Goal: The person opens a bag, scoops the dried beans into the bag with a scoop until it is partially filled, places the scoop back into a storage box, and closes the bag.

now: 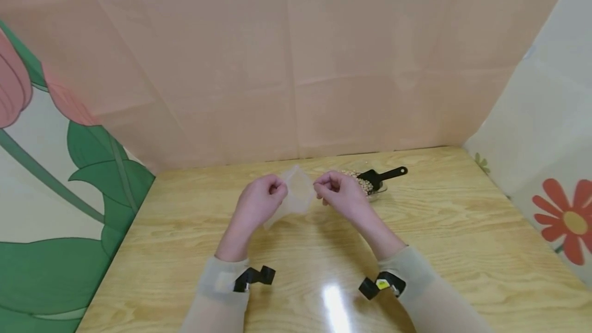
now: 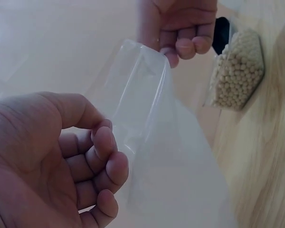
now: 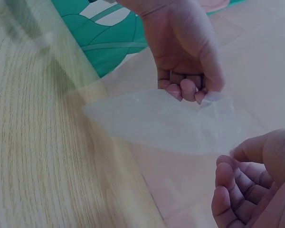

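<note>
A translucent plastic bag [image 1: 299, 191] is stretched between my two hands above the table. My left hand [image 1: 261, 197] pinches one side of its rim between thumb and curled fingers. On the opposite side, my right hand [image 1: 341, 194] pinches the rim with thumb and fingertips. In the left wrist view the mouth of the bag [image 2: 147, 85] spreads apart between the hands, and its body hangs below. The right wrist view shows the bag [image 3: 152, 121] hanging slack, with nothing visible inside.
Behind my right hand stands a clear container of pale round beads [image 1: 365, 185], seen closer in the left wrist view [image 2: 240, 71]. A black scoop [image 1: 390, 173] lies in it, handle pointing right. The wooden table [image 1: 194, 281] meets a pink backdrop at the back.
</note>
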Action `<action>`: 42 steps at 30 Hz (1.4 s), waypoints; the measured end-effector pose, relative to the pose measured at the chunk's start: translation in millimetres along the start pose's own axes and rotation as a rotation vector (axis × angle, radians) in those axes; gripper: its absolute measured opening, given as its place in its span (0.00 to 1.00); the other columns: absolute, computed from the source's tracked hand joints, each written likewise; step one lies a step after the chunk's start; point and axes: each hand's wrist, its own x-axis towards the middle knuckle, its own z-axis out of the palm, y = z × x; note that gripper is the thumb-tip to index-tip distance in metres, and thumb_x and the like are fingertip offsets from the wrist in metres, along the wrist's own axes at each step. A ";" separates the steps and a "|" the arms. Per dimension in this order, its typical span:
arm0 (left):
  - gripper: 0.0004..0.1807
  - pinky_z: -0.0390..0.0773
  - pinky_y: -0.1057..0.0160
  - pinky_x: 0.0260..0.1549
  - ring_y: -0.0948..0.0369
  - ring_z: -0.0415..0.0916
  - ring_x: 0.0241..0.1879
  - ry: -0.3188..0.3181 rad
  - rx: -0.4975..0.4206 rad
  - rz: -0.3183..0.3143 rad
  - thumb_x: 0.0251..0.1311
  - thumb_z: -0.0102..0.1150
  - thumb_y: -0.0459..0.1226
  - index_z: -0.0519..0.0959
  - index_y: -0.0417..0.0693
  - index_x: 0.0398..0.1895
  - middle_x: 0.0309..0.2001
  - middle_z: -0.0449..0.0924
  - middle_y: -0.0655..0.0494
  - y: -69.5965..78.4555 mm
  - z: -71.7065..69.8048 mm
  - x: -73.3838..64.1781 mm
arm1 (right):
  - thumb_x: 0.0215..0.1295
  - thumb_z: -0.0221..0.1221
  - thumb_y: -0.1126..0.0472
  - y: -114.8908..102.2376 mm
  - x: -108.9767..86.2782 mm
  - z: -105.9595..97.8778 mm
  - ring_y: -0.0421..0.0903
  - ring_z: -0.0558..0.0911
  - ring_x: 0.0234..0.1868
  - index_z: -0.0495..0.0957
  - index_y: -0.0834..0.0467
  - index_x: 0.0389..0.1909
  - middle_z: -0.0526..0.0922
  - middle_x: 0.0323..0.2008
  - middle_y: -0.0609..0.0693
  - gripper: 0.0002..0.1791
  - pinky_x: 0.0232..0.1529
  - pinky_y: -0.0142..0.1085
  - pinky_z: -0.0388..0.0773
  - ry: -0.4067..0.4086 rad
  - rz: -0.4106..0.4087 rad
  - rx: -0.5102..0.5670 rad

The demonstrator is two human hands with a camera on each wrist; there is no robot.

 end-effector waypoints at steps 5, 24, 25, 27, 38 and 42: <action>0.10 0.73 0.57 0.31 0.59 0.71 0.24 -0.010 -0.002 -0.006 0.76 0.57 0.38 0.81 0.50 0.32 0.26 0.76 0.57 1.1 4.6 -0.4 | 0.80 0.66 0.57 0.9 -3.4 -0.6 0.50 0.85 0.35 0.87 0.58 0.51 0.88 0.38 0.52 0.09 0.34 0.39 0.81 -0.003 -0.020 0.007; 0.10 0.72 0.58 0.33 0.61 0.68 0.24 -0.014 0.039 0.046 0.74 0.57 0.36 0.81 0.50 0.32 0.24 0.72 0.60 1.0 8.3 -2.0 | 0.76 0.71 0.56 3.6 -13.0 -40.9 0.49 0.88 0.47 0.87 0.57 0.62 0.90 0.45 0.47 0.18 0.49 0.47 0.85 0.044 -0.191 -0.253; 0.10 0.71 0.58 0.33 0.61 0.68 0.24 -0.014 0.041 0.047 0.74 0.57 0.36 0.81 0.50 0.32 0.24 0.72 0.60 0.9 8.5 -1.9 | 0.76 0.71 0.56 2.7 -13.1 -44.3 0.49 0.88 0.48 0.86 0.57 0.62 0.90 0.45 0.47 0.18 0.50 0.48 0.86 0.040 -0.202 -0.269; 0.10 0.71 0.58 0.32 0.61 0.68 0.24 -0.013 0.040 0.048 0.74 0.57 0.36 0.81 0.50 0.32 0.23 0.72 0.60 1.0 8.4 -1.7 | 0.75 0.72 0.56 2.5 -12.5 -51.1 0.49 0.88 0.49 0.86 0.57 0.64 0.90 0.46 0.48 0.20 0.52 0.49 0.86 0.037 -0.214 -0.301; 0.10 0.71 0.58 0.32 0.61 0.68 0.23 -0.030 0.035 0.045 0.75 0.56 0.36 0.81 0.50 0.31 0.23 0.72 0.59 0.8 10.6 -3.3 | 0.75 0.73 0.52 3.5 -15.4 -83.9 0.60 0.88 0.57 0.83 0.58 0.69 0.88 0.60 0.58 0.27 0.59 0.61 0.82 0.009 -0.232 -0.429; 0.11 0.71 0.59 0.32 0.61 0.67 0.23 -0.025 0.040 0.054 0.75 0.56 0.36 0.79 0.50 0.30 0.23 0.71 0.59 0.1 12.2 -2.1 | 0.73 0.74 0.52 4.8 -14.6 -96.3 0.63 0.85 0.62 0.84 0.57 0.68 0.88 0.62 0.57 0.27 0.63 0.65 0.77 0.037 -0.265 -0.492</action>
